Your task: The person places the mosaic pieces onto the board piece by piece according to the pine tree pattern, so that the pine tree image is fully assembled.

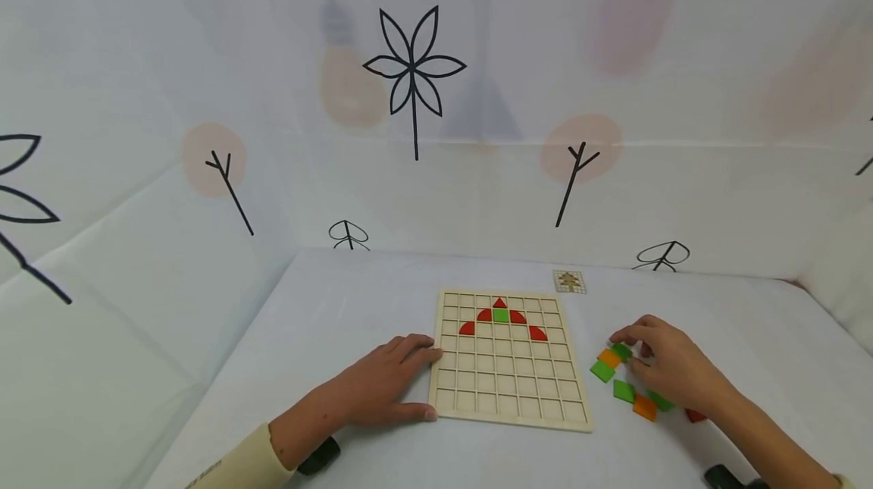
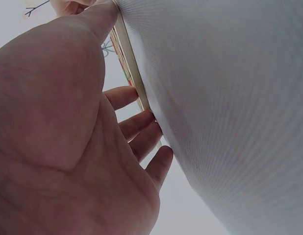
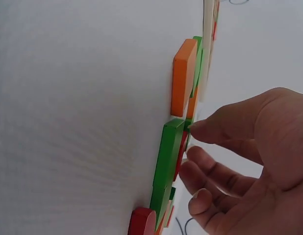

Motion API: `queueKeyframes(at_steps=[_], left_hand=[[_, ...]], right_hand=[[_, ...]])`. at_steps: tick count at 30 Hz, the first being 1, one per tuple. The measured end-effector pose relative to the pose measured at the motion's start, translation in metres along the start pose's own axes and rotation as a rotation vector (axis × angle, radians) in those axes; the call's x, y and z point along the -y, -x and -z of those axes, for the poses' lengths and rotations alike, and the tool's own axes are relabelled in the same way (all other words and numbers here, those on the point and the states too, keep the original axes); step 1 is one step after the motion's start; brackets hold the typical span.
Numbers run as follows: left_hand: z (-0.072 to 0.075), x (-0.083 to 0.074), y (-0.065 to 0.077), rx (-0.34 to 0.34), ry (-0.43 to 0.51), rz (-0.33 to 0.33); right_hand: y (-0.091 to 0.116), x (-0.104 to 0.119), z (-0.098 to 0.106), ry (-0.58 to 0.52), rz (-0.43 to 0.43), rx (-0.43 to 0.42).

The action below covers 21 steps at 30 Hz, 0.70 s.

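In the head view, a pale wooden grid board (image 1: 514, 424) lies on the white table. Near its top are a red triangle (image 1: 500, 303), a green square (image 1: 501, 315) and several red quarter-round pieces (image 1: 537, 333). My left hand (image 1: 382, 383) rests at the board's left edge, fingers spread, fingertips (image 2: 123, 96) against its side in the left wrist view. Right of the board, my right hand (image 1: 671, 360) reaches over loose tiles, bent fingers and thumb apart beside a green tile (image 1: 621, 352). The right wrist view shows the thumb close to the tiles, with the index finger partly hidden.
Around the right hand lie an orange tile (image 1: 644, 407), another green tile (image 1: 624, 390) and a red piece (image 1: 696, 415), partly covered by the wrist. A small card with a tree pattern (image 1: 569, 281) sits beyond the board's top right corner. White printed cloth (image 1: 477, 193) hangs behind the table.
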<state>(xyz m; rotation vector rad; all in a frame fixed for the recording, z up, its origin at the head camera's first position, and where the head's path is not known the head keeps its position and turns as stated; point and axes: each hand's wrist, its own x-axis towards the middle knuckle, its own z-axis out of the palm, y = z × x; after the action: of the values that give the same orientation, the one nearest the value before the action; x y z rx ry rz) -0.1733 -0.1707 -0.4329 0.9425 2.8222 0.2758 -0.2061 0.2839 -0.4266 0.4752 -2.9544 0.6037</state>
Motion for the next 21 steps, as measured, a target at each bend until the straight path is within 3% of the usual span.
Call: queueKeyframes(at_steps=[6,21], left_hand=[[-0.0003,0.0001,-0.0008,0.003,-0.001,-0.001],[-0.0005,-0.0002,-0.0015,0.01,-0.002,0.01]], right_hand=[[-0.0021,-0.0046,-0.0035,0.007,0.016,0.016],[-0.0075,-0.0089,-0.0024,-0.01,-0.071,0.079]])
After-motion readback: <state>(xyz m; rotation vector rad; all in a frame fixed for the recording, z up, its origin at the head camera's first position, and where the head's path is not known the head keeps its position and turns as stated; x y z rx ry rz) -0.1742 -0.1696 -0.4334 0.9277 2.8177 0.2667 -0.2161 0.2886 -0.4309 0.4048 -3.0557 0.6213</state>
